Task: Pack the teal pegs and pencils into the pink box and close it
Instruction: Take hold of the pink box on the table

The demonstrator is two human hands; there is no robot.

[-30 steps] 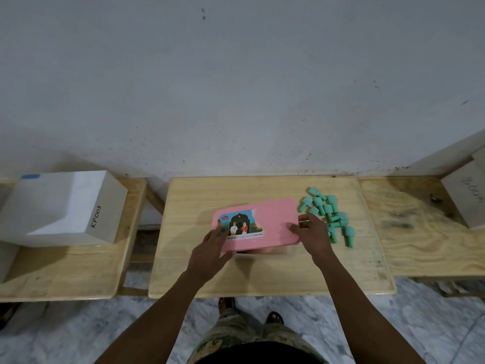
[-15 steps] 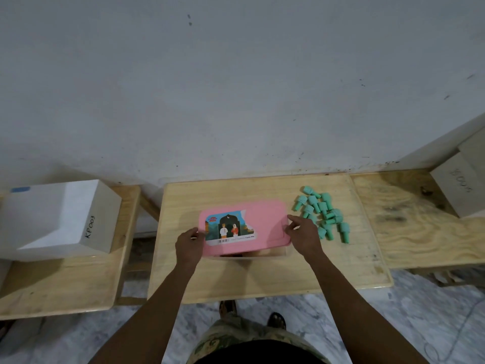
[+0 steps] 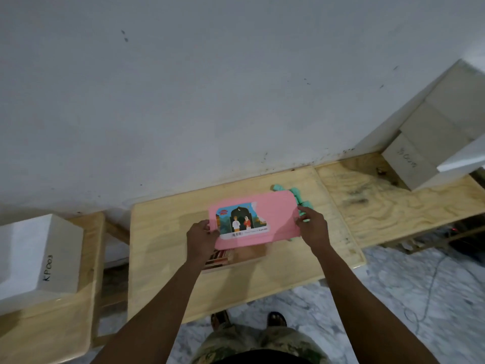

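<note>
- The wooden table (image 3: 162, 258) bears the box base (image 3: 236, 258), which could be dragged off if the lid catches.
- The pink lid (image 3: 273, 219) is gripped at its ends by the left hand (image 3: 200, 239) and right hand (image 3: 313, 229); a slip would drop it.
- The teal pegs (image 3: 296, 194), half hidden behind the lid, could be scattered by it.

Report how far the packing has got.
Early stage. Done: nothing packed yet; the teal pegs lie loose on the table. In hand: the left hand and right hand hold the pink lid above the box, where what look like pencils show. Left: load the pegs, close the lid.
</note>
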